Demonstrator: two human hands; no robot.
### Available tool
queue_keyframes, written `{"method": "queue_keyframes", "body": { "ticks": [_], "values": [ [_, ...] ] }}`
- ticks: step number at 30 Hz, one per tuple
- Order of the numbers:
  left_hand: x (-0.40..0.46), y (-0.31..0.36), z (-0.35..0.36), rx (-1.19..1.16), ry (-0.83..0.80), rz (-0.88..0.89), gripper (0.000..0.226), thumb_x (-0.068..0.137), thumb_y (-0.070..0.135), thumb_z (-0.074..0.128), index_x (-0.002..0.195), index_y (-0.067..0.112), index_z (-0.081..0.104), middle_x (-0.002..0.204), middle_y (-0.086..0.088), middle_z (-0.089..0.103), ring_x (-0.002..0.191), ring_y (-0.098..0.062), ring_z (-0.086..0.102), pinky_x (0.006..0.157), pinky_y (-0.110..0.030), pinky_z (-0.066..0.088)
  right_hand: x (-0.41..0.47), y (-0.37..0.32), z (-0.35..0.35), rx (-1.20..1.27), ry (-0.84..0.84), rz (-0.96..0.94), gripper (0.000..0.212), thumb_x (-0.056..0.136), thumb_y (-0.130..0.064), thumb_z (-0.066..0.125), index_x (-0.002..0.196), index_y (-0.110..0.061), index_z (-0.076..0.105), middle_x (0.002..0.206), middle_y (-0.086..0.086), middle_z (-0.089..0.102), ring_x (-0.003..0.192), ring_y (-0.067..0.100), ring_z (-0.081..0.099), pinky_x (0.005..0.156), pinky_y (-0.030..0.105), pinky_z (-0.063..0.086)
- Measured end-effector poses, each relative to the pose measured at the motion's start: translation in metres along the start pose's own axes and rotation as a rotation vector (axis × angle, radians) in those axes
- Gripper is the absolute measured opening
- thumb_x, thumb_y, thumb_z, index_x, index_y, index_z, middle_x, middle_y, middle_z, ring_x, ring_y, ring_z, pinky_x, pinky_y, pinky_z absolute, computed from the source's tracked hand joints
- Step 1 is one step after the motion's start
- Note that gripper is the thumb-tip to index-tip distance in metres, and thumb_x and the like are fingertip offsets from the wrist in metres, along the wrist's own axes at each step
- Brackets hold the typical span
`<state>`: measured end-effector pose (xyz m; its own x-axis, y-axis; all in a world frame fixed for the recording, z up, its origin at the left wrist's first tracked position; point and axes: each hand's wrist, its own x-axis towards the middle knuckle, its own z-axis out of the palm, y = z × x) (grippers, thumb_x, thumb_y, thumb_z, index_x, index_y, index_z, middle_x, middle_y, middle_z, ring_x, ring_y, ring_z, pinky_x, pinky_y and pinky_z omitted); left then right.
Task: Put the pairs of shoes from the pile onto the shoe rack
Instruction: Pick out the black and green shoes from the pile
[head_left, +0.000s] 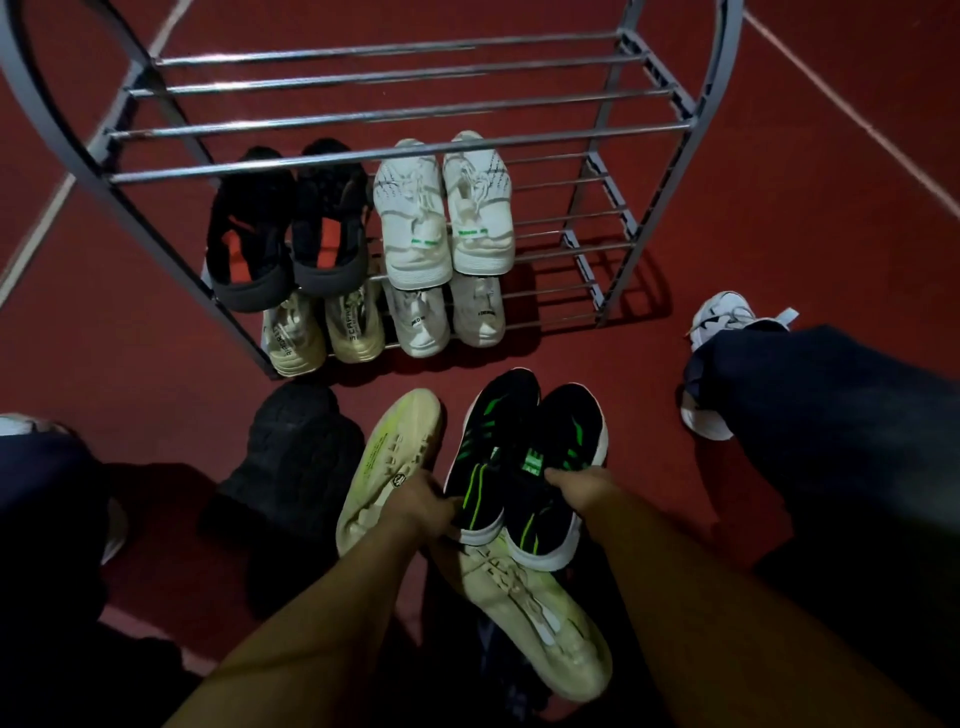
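Both arms reach forward, left grip (423, 501) and right grip (574, 483) curled closed.

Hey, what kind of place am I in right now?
Probably a sports court or running track: the red floor has white painted lines. A metal shoe rack stands on it.

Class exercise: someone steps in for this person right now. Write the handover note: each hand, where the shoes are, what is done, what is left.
Left hand and right hand each grip one shoe of the black-and-green pair, held above the pile.
Done: four pairs sit on the shoe rack, two on each lower shelf.
Left: rack this pair, then the cream shoes and the black shoe on the floor.
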<state>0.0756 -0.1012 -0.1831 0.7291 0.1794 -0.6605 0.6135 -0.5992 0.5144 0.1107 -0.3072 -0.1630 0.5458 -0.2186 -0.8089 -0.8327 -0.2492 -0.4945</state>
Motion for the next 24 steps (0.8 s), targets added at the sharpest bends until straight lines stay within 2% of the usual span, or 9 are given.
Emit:
{"method": "queue_keyframes", "body": {
  "ticks": [3, 5, 8, 10, 12, 15, 17, 21, 24],
  "values": [
    [-0.003, -0.001, -0.004, -0.146, -0.007, -0.015, 0.050, 0.054, 0.045, 0.066, 0.093, 0.014, 0.063, 0.082, -0.010, 0.073, 0.079, -0.029, 0.071, 0.077, -0.045, 0.059, -0.012, -0.008, -0.004, 0.044, -0.048, 0.080, 0.048, 0.102, -0.019, 0.044, 0.143, 0.005, 0.037, 0.147, 0.021, 0.044, 0.133, 0.033, 0.045, 0.105, 0.032, 0.039],
    [0.000, 0.000, -0.004, -0.169, -0.039, 0.018, 0.045, 0.050, 0.048, 0.063, 0.076, 0.012, 0.063, 0.069, -0.011, 0.072, 0.070, -0.030, 0.070, 0.070, -0.042, 0.059, -0.023, -0.011, -0.007, 0.055, -0.097, 0.124, 0.048, 0.105, -0.019, 0.034, 0.148, 0.002, 0.027, 0.146, 0.021, 0.041, 0.136, 0.033, 0.038, 0.104, 0.027, 0.035],
    [-0.017, 0.020, -0.015, -0.227, -0.075, 0.005, 0.027, 0.064, 0.037, 0.070, 0.060, 0.011, 0.063, 0.055, -0.013, 0.064, 0.055, -0.030, 0.062, 0.056, -0.035, 0.050, -0.040, -0.010, -0.014, 0.015, -0.154, 0.251, 0.042, 0.095, -0.029, 0.049, 0.130, -0.006, 0.040, 0.103, 0.014, 0.048, 0.108, 0.039, 0.048, 0.099, 0.045, 0.049],
    [-0.021, 0.025, -0.022, -0.281, -0.108, -0.027, 0.024, 0.078, 0.021, 0.068, 0.059, 0.008, 0.061, 0.051, -0.010, 0.059, 0.044, -0.022, 0.053, 0.044, -0.022, 0.043, -0.045, -0.007, -0.018, 0.054, -0.157, 0.330, 0.040, 0.086, -0.030, 0.054, 0.119, -0.010, 0.043, 0.100, 0.013, 0.047, 0.090, 0.038, 0.051, 0.083, 0.045, 0.055],
    [-0.024, 0.029, -0.029, -0.330, -0.140, -0.037, 0.022, 0.084, 0.016, 0.064, 0.066, 0.005, 0.059, 0.052, -0.011, 0.055, 0.039, -0.021, 0.050, 0.038, -0.019, 0.039, -0.043, -0.006, -0.020, 0.096, -0.169, 0.346, 0.047, 0.082, -0.026, 0.055, 0.124, -0.011, 0.044, 0.110, 0.013, 0.050, 0.082, 0.033, 0.050, 0.075, 0.040, 0.051],
    [-0.027, 0.026, -0.040, -0.412, -0.178, -0.048, 0.017, 0.089, 0.012, 0.057, 0.074, 0.004, 0.057, 0.054, -0.008, 0.049, 0.038, -0.017, 0.047, 0.043, -0.022, 0.044, -0.043, -0.013, -0.023, 0.111, -0.189, 0.310, 0.052, 0.083, -0.017, 0.055, 0.134, -0.016, 0.040, 0.127, 0.009, 0.047, 0.087, 0.030, 0.049, 0.064, 0.034, 0.051],
    [-0.026, 0.020, -0.048, -0.482, -0.233, -0.071, 0.016, 0.088, 0.013, 0.057, 0.074, 0.006, 0.056, 0.057, -0.006, 0.047, 0.038, -0.013, 0.044, 0.053, -0.026, 0.048, -0.043, -0.024, -0.026, 0.073, -0.173, 0.268, 0.050, 0.087, -0.012, 0.054, 0.135, -0.017, 0.042, 0.124, 0.006, 0.047, 0.091, 0.027, 0.049, 0.057, 0.034, 0.054],
    [-0.024, 0.018, -0.053, -0.672, -0.320, -0.108, 0.013, 0.087, 0.014, 0.061, 0.096, 0.005, 0.063, 0.089, -0.013, 0.054, 0.073, -0.022, 0.052, 0.066, -0.034, 0.054, -0.057, -0.056, -0.034, -0.065, -0.190, 0.171, 0.037, 0.095, -0.010, 0.046, 0.131, -0.016, 0.045, 0.120, 0.009, 0.047, 0.086, 0.026, 0.050, 0.052, 0.031, 0.055],
    [-0.028, 0.032, -0.045, -0.696, -0.322, -0.065, 0.023, 0.075, 0.020, 0.068, 0.093, 0.005, 0.065, 0.093, -0.013, 0.052, 0.083, -0.026, 0.048, 0.074, -0.039, 0.048, -0.064, -0.071, -0.046, -0.115, -0.102, 0.112, 0.029, 0.096, -0.008, 0.042, 0.122, -0.018, 0.046, 0.117, 0.007, 0.047, 0.086, 0.024, 0.045, 0.056, 0.033, 0.050]
  ]
}}
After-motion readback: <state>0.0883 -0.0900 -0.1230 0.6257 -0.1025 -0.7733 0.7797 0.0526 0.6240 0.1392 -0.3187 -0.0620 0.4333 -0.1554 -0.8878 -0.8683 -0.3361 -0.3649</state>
